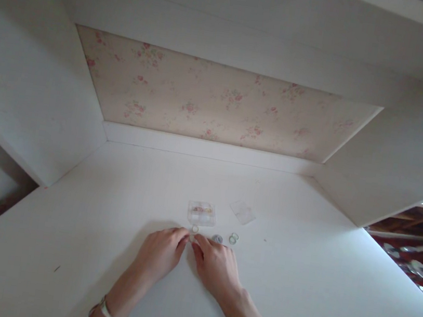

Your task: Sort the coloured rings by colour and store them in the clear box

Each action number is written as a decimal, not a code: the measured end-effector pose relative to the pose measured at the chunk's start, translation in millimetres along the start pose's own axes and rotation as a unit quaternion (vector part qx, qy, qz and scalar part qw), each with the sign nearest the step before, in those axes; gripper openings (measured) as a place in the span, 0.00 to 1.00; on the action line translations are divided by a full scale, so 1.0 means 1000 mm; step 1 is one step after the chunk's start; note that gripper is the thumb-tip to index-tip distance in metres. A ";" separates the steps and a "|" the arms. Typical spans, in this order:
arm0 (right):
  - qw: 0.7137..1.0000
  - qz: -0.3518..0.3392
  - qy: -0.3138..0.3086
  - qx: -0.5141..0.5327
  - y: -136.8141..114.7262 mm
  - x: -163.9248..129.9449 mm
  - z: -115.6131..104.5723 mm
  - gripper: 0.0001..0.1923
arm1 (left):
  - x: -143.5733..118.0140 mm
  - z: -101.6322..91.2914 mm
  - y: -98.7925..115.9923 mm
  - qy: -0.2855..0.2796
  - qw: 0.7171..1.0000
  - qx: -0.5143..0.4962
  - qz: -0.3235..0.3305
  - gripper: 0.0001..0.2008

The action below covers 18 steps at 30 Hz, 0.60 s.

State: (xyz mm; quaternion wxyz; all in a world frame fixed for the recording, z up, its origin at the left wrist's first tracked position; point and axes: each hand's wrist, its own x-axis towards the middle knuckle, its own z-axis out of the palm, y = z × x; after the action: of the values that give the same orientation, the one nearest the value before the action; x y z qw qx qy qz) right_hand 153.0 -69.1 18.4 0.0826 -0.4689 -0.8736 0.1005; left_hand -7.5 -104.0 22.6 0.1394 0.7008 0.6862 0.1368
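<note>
My left hand [162,250] and my right hand [217,264] meet on the white tabletop, fingers closed in pinches. Between their fingertips a small pale ring [191,238] is partly visible; the fingers hide the rest. Another thin pale ring [195,228] lies just beyond the fingertips. Beside my right index finger lie grey rings [217,238], close together, and to their right a pair of pale greenish rings [233,238]. A small clear plastic box [202,214] with reddish-yellow marking stands behind the hands.
A flat clear plastic piece [242,212] lies right of the box. The white tabletop [110,207] is bounded by side panels [30,75] and a back ledge [212,150] below floral wallpaper [219,102]. A dark sliver [57,268] lies at left. An overhead shelf [231,14] spans the top.
</note>
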 end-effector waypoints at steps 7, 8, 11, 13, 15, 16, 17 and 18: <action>0.996 -0.037 -0.060 -0.055 -0.006 0.007 -0.004 0.11 | 0.001 0.001 -0.002 -0.006 1.000 0.019 0.000 0.13; 0.995 -0.044 -0.061 -0.060 -0.006 0.007 -0.004 0.11 | 0.001 0.002 -0.002 -0.005 1.000 0.017 0.003 0.12; 0.996 -0.051 -0.043 -0.056 -0.004 0.005 -0.006 0.10 | 0.001 0.004 -0.003 -0.004 1.000 0.016 0.001 0.13; 0.999 -0.033 -0.018 -0.035 0.001 0.004 -0.011 0.11 | 0.001 0.006 -0.004 -0.008 1.000 0.024 0.001 0.13; 1.000 -0.007 0.012 -0.011 0.007 0.006 -0.019 0.13 | 0.001 0.008 -0.003 -0.013 0.999 0.036 0.008 0.14; 1.000 0.005 0.026 0.000 0.011 0.009 -0.023 0.14 | 0.002 0.010 -0.003 -0.014 0.999 0.041 0.012 0.14; 0.999 0.017 0.040 0.009 0.016 0.012 -0.026 0.15 | 0.002 0.011 -0.002 -0.015 0.999 0.046 0.015 0.15; 0.998 0.027 0.050 0.015 0.021 0.017 -0.030 0.16 | 0.003 0.012 -0.001 -0.016 0.999 0.048 0.017 0.17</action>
State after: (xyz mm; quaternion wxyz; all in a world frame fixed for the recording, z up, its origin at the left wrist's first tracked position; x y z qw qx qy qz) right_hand 167.4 -41.0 42.6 0.1309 -0.4952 -0.8539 0.0925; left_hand -3.6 -101.3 10.8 0.1142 0.7202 0.6778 0.0945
